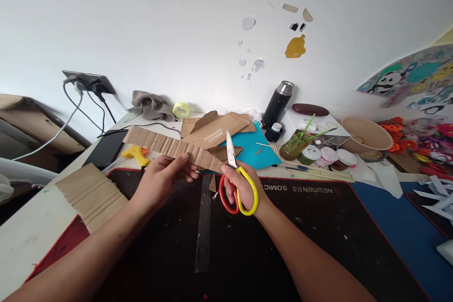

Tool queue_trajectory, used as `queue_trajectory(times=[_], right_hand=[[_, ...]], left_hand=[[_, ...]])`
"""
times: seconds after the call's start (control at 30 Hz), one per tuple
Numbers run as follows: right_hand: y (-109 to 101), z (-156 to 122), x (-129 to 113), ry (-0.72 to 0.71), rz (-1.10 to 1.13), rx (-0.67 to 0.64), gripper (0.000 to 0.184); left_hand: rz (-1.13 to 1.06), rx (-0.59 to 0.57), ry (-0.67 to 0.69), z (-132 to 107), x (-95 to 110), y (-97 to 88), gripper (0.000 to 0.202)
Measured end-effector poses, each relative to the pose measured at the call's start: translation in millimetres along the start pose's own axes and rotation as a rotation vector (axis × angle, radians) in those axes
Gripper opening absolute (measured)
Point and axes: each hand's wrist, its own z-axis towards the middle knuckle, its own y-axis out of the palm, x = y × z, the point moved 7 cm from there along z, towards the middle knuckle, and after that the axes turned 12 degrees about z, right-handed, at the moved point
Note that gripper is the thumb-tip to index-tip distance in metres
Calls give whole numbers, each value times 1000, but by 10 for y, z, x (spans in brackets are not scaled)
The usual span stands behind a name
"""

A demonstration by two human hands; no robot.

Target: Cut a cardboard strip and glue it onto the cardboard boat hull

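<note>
A long, creased strip of cardboard (166, 145) tapers towards its right end. My left hand (170, 172) pinches it near the middle, thumb on top. In my right hand (244, 184) is a pair of scissors (231, 155) with one red and one yellow handle loop, the blades together and pointing up. My right thumb is at the strip's tapered tip and seems to touch it. Under both hands lies a dark desk mat (247, 245) with a clear ruler (203, 236) on it. Several cardboard pieces (215, 133), one printed "PRESSURE COOKER", lie behind the strip.
Left of my forearm lies a flat cardboard piece (92, 193), with a yellow glue gun (135, 155) beyond it. At the back are a grey cloth (152, 106), a black thermos (278, 104), a jar with green brushes (293, 146) and paint pots (329, 155). A blue sheet (260, 148) lies centrally.
</note>
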Motion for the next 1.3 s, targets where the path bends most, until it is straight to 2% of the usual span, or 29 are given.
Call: queue_trajectory(times=[0.23,0.47,0.77,1.0,1.13,1.3], right_hand=[[56,-12,14,9,-5,-55,42],[45,-26,16,13,19,-28,43],[94,-40,46,13,14,-88,41],[64,-40,28,-3,3,-50,47],[34,-24,16,-14,-2,-3,46],[78,-34,28,-5,-36,-53,41]], left_hand=[[-80,55,-16,-28,10,-21,52],[-112,-76,21,-60,79,65,44],[-157,6,-30,-30,-1,9,48],[-205,30,-69,3,-76,-22,46],[-227,25,-67,-6,-70,-8,44],[-255,29,-11,-13,1,-4,36]])
